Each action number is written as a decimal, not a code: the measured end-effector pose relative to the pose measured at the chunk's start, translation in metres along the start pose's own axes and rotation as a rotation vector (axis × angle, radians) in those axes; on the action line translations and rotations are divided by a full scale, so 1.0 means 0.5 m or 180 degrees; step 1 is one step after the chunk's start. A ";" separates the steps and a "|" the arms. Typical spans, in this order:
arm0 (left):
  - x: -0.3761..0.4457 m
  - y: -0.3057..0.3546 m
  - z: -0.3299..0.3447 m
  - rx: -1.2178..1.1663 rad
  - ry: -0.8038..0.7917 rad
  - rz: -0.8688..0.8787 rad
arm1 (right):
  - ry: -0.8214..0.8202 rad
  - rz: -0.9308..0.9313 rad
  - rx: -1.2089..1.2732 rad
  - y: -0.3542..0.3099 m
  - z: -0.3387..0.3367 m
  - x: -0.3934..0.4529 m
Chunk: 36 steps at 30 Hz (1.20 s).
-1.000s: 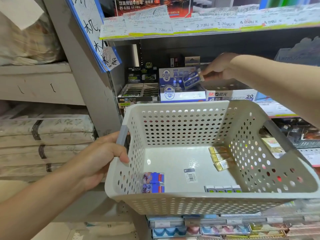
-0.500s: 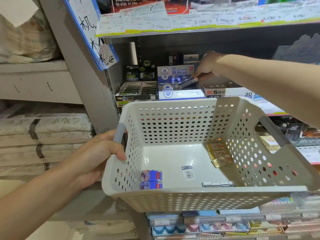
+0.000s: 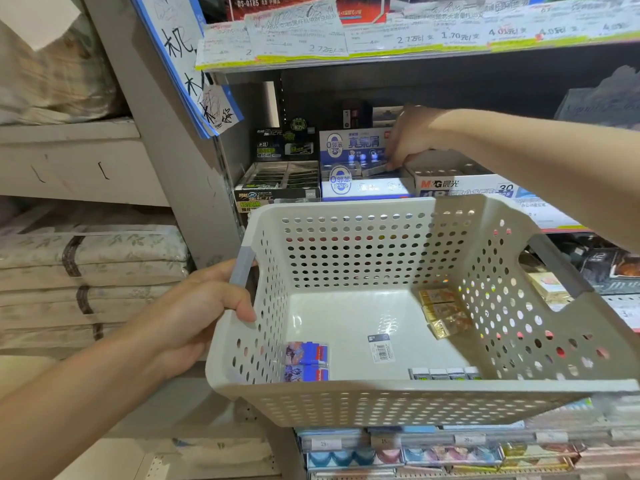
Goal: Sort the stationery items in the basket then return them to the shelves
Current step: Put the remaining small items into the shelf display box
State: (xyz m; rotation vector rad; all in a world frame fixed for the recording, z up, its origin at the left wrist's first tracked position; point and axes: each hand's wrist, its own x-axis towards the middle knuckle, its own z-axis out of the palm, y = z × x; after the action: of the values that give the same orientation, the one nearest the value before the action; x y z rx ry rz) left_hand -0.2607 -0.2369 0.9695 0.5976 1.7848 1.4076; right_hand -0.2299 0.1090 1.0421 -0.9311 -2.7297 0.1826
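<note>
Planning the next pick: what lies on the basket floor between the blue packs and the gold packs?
In the head view, only a small barcode label lies between the blue packs and gold packs.

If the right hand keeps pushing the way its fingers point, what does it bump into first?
Most likely the blue-and-white box on the shelf: the right hand points down and leftward into it. Depth is hard to judge.

Single head-worn view — looks forward and down, close over basket [image 3: 346,209] — facing shelves [image 3: 415,57]
</note>
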 end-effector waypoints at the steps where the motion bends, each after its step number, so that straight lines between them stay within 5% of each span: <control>1: 0.000 0.000 0.000 -0.0017 -0.0003 0.0000 | -0.0047 0.0005 -0.0071 0.000 -0.006 -0.007; 12: -0.001 0.000 0.004 -0.0008 -0.0043 0.0034 | -0.0198 -0.0217 -0.0106 -0.008 -0.014 -0.038; 16: 0.000 0.002 0.004 0.0035 -0.0061 0.0025 | 0.0633 -0.0365 0.0243 -0.031 -0.025 -0.070; 19: 0.001 0.002 0.001 0.0012 -0.0090 0.0026 | 0.1372 -0.1056 0.0906 -0.063 -0.021 -0.154; 21: 0.002 0.001 -0.001 0.0007 -0.0147 0.0038 | 0.1359 -0.1442 0.1024 -0.088 -0.007 -0.217; 28: 0.007 -0.006 -0.009 -0.0045 -0.0283 0.0078 | -0.0004 -0.1897 0.0031 -0.168 0.099 -0.334; 36: 0.006 -0.008 -0.013 -0.0014 -0.0451 0.0090 | -0.2043 -0.1619 -0.0653 -0.210 0.234 -0.345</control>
State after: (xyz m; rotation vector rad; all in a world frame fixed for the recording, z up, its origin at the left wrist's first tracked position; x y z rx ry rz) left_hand -0.2672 -0.2396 0.9653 0.7052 1.6671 1.3533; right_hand -0.1917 -0.0839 0.9167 -0.1917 -3.5244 0.1169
